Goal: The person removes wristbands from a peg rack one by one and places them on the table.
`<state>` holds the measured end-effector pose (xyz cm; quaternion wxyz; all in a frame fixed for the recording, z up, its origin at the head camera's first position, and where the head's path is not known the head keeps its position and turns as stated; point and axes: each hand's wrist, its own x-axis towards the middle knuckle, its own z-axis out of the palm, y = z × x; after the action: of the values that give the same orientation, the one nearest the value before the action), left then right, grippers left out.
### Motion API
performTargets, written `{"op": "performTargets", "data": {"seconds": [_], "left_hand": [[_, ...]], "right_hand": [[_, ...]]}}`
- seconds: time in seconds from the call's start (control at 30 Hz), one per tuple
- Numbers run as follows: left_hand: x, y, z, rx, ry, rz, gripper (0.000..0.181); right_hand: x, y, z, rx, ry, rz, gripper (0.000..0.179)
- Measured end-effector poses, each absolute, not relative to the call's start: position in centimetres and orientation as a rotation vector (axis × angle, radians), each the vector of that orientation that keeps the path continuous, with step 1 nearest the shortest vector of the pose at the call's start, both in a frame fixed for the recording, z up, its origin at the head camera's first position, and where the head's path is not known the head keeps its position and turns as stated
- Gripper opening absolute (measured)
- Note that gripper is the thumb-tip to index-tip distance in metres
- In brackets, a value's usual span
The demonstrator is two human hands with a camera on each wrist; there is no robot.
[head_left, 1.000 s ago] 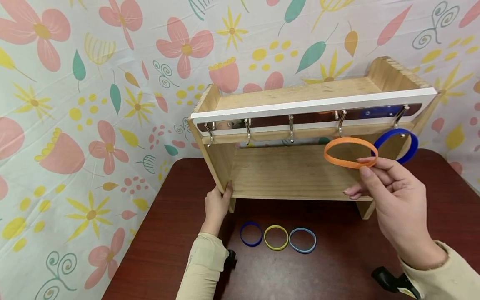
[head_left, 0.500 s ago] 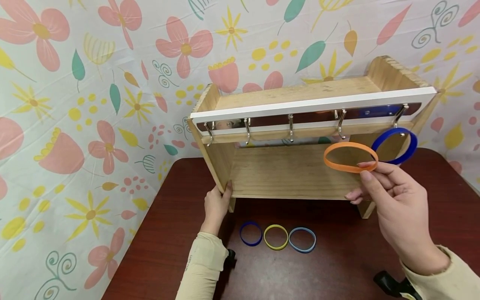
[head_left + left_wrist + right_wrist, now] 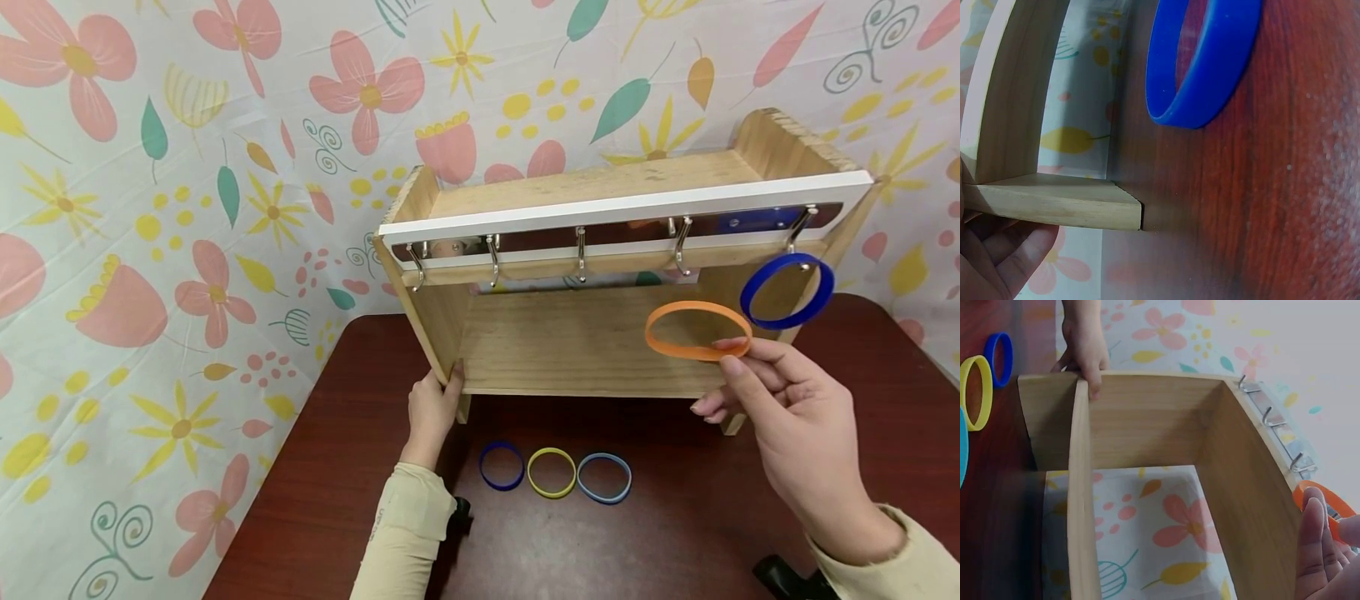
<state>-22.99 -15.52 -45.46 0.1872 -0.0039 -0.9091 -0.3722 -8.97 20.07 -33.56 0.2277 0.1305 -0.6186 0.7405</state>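
My right hand [image 3: 798, 425] pinches an orange wristband [image 3: 671, 347] between thumb and fingers, below the fourth hook [image 3: 682, 246] from the left and apart from it. A blue wristband [image 3: 787, 322] hangs on the rightmost hook, just behind the orange one. At the lower left of the wooden rack [image 3: 570, 342], my left hand [image 3: 433, 412] grips the corner, with its thumb on the inner side; the right wrist view shows this too. Lying in a row on the table are a dark blue wristband [image 3: 502, 488], a yellow wristband [image 3: 551, 497] and a light blue wristband [image 3: 606, 501].
A white rail [image 3: 630, 206] with several metal hooks runs along the rack's upper front. The rack stands on a dark red-brown table [image 3: 337, 433]. A flower-patterned cloth [image 3: 247, 125] hangs behind it.
My right hand has moved down with the orange wristband, away from the fourth hook. My left hand, the rack and the wristbands on the table stay in place.
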Motion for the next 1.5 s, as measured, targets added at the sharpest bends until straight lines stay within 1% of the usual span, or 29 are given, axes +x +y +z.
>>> {"op": "performTargets", "data": {"seconds": [0.5, 1.0, 1.5], "left_hand": [[-23.0, -15.4, -45.5, 0.001, -2.561, -1.012, 0.039], [-23.0, -15.4, -45.5, 0.012, -2.552, -1.01, 0.039], [-22.9, -15.4, -45.5, -0.019, -2.542, -1.038, 0.039]], "right_hand": [[-8.6, 21.0, -36.0, 0.454, -1.655, 2.138, 0.027], [-8.0, 21.5, -38.2, 0.409, -1.724, 2.116, 0.026], [-7.6, 22.8, -40.2, 0.325, -1.881, 2.121, 0.019]]}}
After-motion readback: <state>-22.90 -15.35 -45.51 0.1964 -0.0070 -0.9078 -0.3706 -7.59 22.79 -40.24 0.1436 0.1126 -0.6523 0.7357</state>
